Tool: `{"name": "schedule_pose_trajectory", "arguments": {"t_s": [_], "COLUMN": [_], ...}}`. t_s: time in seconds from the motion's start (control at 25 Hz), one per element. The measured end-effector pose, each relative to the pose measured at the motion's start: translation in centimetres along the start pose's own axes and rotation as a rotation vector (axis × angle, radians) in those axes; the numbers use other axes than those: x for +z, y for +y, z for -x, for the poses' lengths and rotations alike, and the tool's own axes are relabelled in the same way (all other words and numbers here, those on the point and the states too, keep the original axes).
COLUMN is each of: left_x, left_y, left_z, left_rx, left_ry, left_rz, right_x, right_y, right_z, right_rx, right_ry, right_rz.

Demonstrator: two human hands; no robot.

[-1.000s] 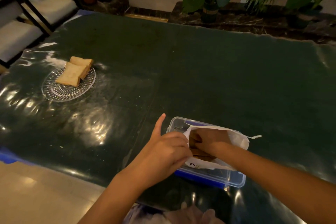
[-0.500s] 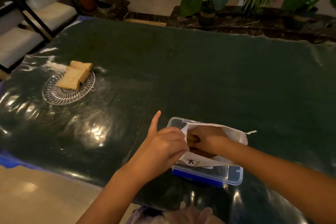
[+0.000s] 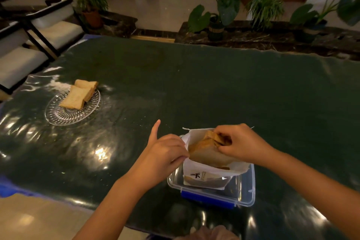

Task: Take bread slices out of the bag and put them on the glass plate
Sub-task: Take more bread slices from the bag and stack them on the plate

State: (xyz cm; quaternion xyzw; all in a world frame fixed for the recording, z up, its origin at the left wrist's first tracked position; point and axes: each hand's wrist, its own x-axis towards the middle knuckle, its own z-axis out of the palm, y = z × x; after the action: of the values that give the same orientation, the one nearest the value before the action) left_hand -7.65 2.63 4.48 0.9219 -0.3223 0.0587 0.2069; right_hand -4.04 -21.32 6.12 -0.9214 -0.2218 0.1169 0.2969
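A white bread bag stands in a clear plastic box near the table's front edge. My left hand pinches the bag's left rim, thumb sticking up. My right hand grips a brown bread slice that is lifted halfway out of the bag's mouth. Far to the left sits the glass plate with two bread slices stacked on it, one overlapping the other.
The dark green table is covered in shiny plastic film. White-cushioned chairs stand at the back left. Potted plants line a ledge behind the table. The box has a blue clip at its front.
My right hand was deep inside the bag; now it has risen and drawn a bread slice up out of the opening. My left hand still holds the bag's rim.
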Motion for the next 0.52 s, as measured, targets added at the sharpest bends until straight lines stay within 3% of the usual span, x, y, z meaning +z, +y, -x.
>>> {"name": "schedule_pose_trajectory", "arguments": {"t_s": [0.28, 0.52], "left_x": [-1.5, -1.1], "left_y": [1.4, 3.8], "left_z": [-1.7, -4.0], "left_rx": [-0.477, -0.535], "left_ry": [0.33, 0.245], "left_rz": [0.659, 1.158], "right_x": [-3.5, -5.6], "right_y": [-0.6, -1.1], "right_z": [1.8, 2.0], "right_rx": [0.024, -0.051], "right_ry": [0.193, 0.27], "right_rz": [-0.443, -0.918]}}
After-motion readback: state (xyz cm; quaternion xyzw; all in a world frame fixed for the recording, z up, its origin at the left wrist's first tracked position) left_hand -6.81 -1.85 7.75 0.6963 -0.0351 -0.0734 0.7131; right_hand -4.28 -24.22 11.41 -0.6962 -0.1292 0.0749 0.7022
